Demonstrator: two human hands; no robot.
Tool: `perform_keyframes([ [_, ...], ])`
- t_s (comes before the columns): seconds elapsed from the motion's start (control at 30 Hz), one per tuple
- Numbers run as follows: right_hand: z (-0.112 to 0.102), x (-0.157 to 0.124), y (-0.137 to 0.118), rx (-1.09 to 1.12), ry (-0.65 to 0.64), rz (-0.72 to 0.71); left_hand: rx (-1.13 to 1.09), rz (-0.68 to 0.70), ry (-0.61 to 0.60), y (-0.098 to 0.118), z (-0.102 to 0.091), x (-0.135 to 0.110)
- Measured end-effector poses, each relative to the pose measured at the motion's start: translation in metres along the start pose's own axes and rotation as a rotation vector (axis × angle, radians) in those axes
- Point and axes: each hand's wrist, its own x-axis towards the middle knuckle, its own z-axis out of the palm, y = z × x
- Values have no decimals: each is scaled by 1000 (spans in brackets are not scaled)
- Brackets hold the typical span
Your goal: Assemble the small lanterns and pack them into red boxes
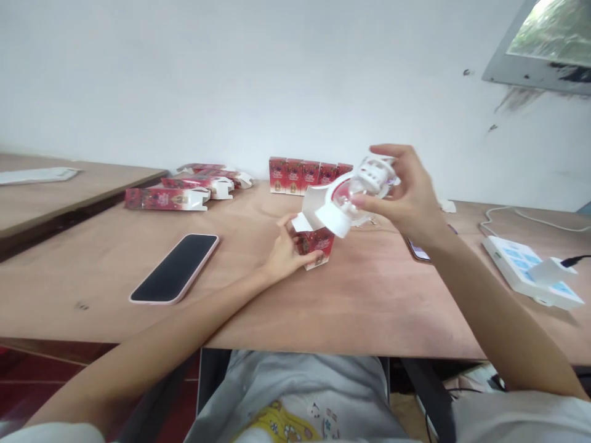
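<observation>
My left hand (289, 249) wraps round a small red printed box (322, 244) on the table, its white flaps standing up at the top. Just above and right of that box, my right hand (406, 191) grips a white and clear plastic lantern-shaped piece (364, 184) between thumb and fingers, tilted. A white part with a round red-edged opening (333, 215) lies between the lantern-shaped piece and the box flaps; whether it belongs to the box or to the piece I cannot tell.
Several closed red boxes (300, 175) stand in a row by the wall. Flattened red cartons (168, 198) lie at the back left. A phone (175, 269) is near my left forearm; another phone (419, 251) sits under my right wrist. A power strip (530, 271) with a cord lies at right.
</observation>
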Motion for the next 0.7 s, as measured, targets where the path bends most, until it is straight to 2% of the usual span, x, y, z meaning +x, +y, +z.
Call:
perform_keyframes([
  [0.13,25,24,9,-41,-38,2,49,25,-4,-1,0,-1],
  [0.23,33,33,16,-135,-50,12,52,29,-6,-1,1,-1],
  [0.47,46,27,-5,-467,-217,31,39,-20,-23,-2,1,-1],
  [0.6,56,29,-8,-594,-215,-20,31,-92,-30,-2,0,-2],
  [0.7,58,34,-2,-620,-237,12,13,-111,-41,-3,0,-2],
])
